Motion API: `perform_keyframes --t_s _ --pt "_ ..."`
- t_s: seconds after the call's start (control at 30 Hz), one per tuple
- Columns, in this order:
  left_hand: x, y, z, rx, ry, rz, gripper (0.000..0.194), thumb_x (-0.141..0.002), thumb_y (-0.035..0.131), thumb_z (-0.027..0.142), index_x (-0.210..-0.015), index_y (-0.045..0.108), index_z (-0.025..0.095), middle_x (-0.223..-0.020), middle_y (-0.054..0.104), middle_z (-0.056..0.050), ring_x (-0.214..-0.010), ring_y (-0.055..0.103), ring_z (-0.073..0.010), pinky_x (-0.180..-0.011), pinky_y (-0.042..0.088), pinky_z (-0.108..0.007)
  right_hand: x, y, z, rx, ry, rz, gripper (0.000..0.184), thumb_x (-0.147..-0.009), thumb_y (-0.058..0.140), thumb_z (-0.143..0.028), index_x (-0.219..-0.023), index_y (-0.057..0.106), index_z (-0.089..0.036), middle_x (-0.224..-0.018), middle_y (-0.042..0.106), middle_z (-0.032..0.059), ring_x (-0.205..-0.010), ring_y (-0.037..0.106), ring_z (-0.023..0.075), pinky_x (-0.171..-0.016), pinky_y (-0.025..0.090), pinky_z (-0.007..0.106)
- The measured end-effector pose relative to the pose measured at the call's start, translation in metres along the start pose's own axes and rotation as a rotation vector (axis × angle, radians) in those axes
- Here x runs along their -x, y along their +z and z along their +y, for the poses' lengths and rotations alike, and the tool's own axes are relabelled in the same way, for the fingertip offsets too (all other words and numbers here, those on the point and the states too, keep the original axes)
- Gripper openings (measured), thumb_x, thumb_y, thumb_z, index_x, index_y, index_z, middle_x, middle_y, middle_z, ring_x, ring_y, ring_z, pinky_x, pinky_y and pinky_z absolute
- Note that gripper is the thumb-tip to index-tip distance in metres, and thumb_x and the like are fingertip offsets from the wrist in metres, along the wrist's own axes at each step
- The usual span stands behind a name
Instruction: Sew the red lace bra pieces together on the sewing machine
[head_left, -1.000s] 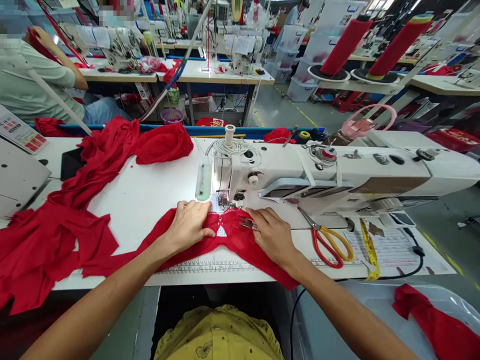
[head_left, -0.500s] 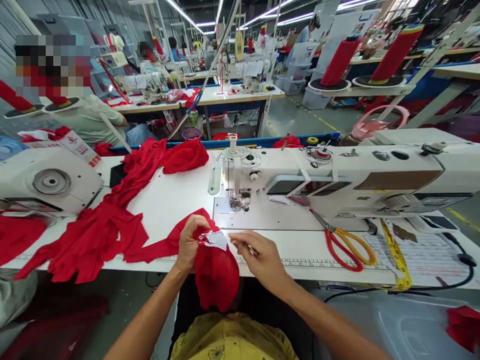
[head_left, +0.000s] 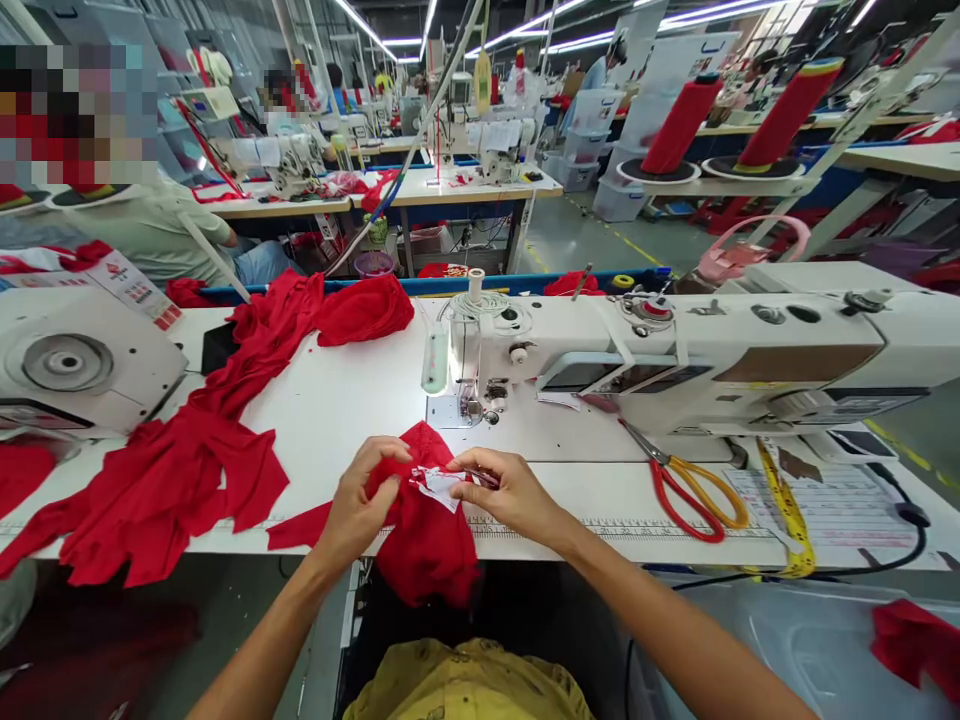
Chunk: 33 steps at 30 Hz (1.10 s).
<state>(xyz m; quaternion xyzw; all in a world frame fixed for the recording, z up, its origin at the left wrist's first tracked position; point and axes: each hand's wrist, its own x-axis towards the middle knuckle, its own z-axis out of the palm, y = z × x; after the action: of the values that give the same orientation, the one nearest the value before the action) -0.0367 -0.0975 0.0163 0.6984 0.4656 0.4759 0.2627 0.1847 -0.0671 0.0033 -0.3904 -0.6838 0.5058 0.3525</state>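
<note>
My left hand (head_left: 367,495) is closed on a piece of red fabric (head_left: 431,560), fingers and thumb gripping it at its left side. The fabric hangs over the table's front edge. On it lies a torn-looking white patch (head_left: 439,485) with red marks. My right hand (head_left: 510,495) is closed round a slim, dark metal tool (head_left: 484,479), its kind mostly hidden by the fingers. Thumb and index fingertips are at the right edge of the white patch. Just beyond the hands stands the needle area of a white sewing machine (head_left: 622,340).
Scissors (head_left: 690,490) with red and yellow handles lie right, beside a yellow tape measure (head_left: 786,510) and a paper sheet (head_left: 847,515). Red fabric pieces (head_left: 187,460) heap left, near another machine (head_left: 82,360). Red thread cones (head_left: 682,125) stand behind. A co-worker (head_left: 165,235) sits far left.
My right hand has moved left, from apart to the white patch. My left hand has shifted slightly left with its thumb now lower on the fabric. The view has turned slightly.
</note>
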Motion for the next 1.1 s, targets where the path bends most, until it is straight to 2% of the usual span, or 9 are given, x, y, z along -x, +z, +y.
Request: perform_keyframes --t_s 0.07,0.17,0.27,0.33,0.47,0.73,0.87,0.97,1.1 --pt "0.000 0.000 0.008 -0.135 0.000 0.028 0.015 -0.089 0.057 0.015 -0.099 0.063 0.024 -0.106 0.059 -0.004 -0.107 0.057 -0.0203 -0.096 0.045 -0.036 -0.002 -0.003 -0.001 0.053 -0.039 -0.006 0.033 -0.085 0.069 -0.052 -0.092 0.073 -0.019 -0.079 0.064 0.0008 -0.066 0.047 0.0126 -0.062 0.037 0.026" --pt "-0.002 0.009 0.012 -0.286 0.030 0.030 0.013 -0.089 0.066 0.025 -0.102 0.066 0.025 -0.111 0.057 -0.005 -0.110 0.055 -0.0236 -0.099 0.043 -0.040 -0.002 -0.002 0.000 0.077 -0.088 0.007 0.031 -0.089 0.065 -0.048 -0.091 0.073 -0.019 -0.075 0.059 -0.0001 -0.066 0.047 0.0125 -0.062 0.037 0.026" --pt "-0.008 0.020 0.007 -0.241 0.028 -0.052 0.019 -0.091 0.066 0.027 -0.110 0.068 0.028 -0.118 0.058 -0.007 -0.116 0.053 -0.0247 -0.102 0.043 -0.042 -0.001 0.001 0.002 0.077 -0.124 0.019 0.027 -0.091 0.063 -0.044 -0.092 0.072 -0.019 -0.076 0.057 -0.0003 -0.067 0.049 0.0127 -0.063 0.039 0.026" --pt "-0.013 0.023 0.002 -0.159 0.035 -0.113 0.013 -0.092 0.064 0.026 -0.103 0.071 0.028 -0.120 0.058 -0.006 -0.118 0.054 -0.0242 -0.102 0.044 -0.041 -0.001 0.001 0.003 0.066 -0.128 0.008 0.026 -0.091 0.063 -0.043 -0.090 0.072 -0.019 -0.075 0.056 -0.0007 -0.066 0.048 0.0123 -0.063 0.038 0.026" --pt "-0.016 0.021 -0.005 -0.023 0.002 -0.115 0.010 -0.092 0.064 0.024 -0.086 0.072 0.026 -0.119 0.060 -0.007 -0.117 0.057 -0.0229 -0.102 0.045 -0.039 -0.002 -0.002 0.003 0.013 -0.051 -0.015 0.027 -0.089 0.065 -0.044 -0.090 0.073 -0.018 -0.072 0.052 -0.0024 -0.064 0.045 0.0115 -0.062 0.037 0.026" --pt "-0.015 0.016 -0.016 0.067 -0.033 -0.178 0.015 -0.092 0.062 0.024 -0.079 0.068 0.024 -0.108 0.060 -0.006 -0.117 0.053 -0.0230 -0.105 0.042 -0.039 -0.004 -0.002 0.003 -0.143 0.113 -0.058 0.028 -0.085 0.068 -0.044 -0.086 0.072 -0.016 -0.070 0.053 -0.0027 -0.063 0.044 0.0112 -0.060 0.034 0.026" --pt "-0.019 0.015 -0.026 0.097 -0.029 -0.235 0.016 -0.092 0.061 0.027 -0.077 0.067 0.023 -0.102 0.060 -0.007 -0.118 0.053 -0.0247 -0.113 0.035 -0.046 -0.004 -0.001 0.006 -0.210 0.177 -0.063 0.033 -0.081 0.071 -0.049 -0.084 0.070 -0.016 -0.069 0.055 -0.0024 -0.064 0.045 0.0116 -0.060 0.034 0.026" --pt "-0.021 0.012 -0.033 0.103 -0.017 -0.253 0.017 -0.090 0.062 0.030 -0.076 0.068 0.024 -0.096 0.060 -0.006 -0.113 0.055 -0.0248 -0.120 0.025 -0.051 -0.005 0.000 0.007 -0.258 0.212 -0.058 0.037 -0.078 0.073 -0.052 -0.083 0.070 -0.015 -0.067 0.055 -0.0026 -0.063 0.044 0.0113 -0.060 0.034 0.026" --pt "-0.024 0.007 -0.036 0.094 0.017 -0.289 0.018 -0.091 0.061 0.031 -0.075 0.068 0.025 -0.090 0.058 -0.005 -0.108 0.057 -0.0234 -0.122 0.019 -0.051 -0.007 0.003 0.007 -0.319 0.242 -0.059 0.038 -0.075 0.077 -0.052 -0.081 0.070 -0.015 -0.067 0.057 -0.0024 -0.064 0.046 0.0114 -0.061 0.036 0.025"
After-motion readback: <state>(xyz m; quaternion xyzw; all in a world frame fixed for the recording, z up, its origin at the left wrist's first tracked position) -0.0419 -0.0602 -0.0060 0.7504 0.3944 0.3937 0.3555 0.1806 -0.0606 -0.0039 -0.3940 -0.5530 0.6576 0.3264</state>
